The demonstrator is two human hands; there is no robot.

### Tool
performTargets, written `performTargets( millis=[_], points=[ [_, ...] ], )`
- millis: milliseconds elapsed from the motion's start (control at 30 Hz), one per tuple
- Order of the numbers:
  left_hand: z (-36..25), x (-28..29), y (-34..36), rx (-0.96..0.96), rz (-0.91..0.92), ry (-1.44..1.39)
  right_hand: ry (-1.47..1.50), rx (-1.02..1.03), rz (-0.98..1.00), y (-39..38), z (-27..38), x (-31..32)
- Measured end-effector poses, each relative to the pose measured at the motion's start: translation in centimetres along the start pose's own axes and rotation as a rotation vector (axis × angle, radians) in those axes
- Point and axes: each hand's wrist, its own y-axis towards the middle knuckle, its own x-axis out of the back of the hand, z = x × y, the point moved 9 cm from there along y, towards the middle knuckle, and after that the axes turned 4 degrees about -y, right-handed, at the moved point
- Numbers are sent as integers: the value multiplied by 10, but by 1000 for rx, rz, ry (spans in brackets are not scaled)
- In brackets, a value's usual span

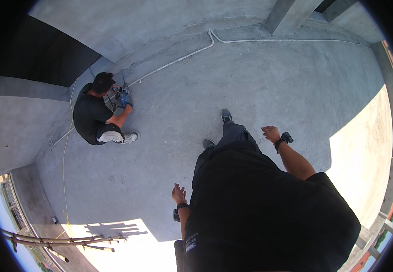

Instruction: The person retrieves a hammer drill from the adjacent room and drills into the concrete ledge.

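My left hand hangs beside my hip over the concrete floor, its fingers loosely bent and apart, with nothing in them. Out to the right of my legs is my right hand, also empty, fingers loosely curled. A dark band with a small black device sits on the right wrist, and a similar device on the left. Neither hand touches anything. At the left a person in dark clothes squats by the wall, both hands at a blue power tool; a blue glove shows on one of them.
A pale pipe runs along the foot of the far wall, bending upward midway. A thin yellow cord trails along the floor at the left. Poles lie at the lower left near a parapet. Sunlit floor spreads at the right.
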Motion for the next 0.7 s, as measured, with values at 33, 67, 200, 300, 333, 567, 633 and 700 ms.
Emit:
performTargets(
  millis=[33,67,200,300,333,567,633,700],
  points=[
    [1,-1,0,3,13,-17,1,-33,-17,0,-2,1],
    [0,1,0,-7,0,11,-2,2,0,-1,1,0],
    [0,0,1,-3,0,4,17,-13,0,-2,2,0],
    [0,-1,1,-1,-1,-8,32,-20,8,-2,1,-1],
    [-1,-3,0,-18,21,-21,38,-36,-1,-3,-1,-1],
    [4,-4,0,-4,1,-15,8,-25,13,-2,-4,0],
    [5,-5,0,4,17,-23,17,-35,-7,-2,-6,2],
    [5,-4,0,4,-1,-13,1,-4,5,-2,-4,0]
  ],
)
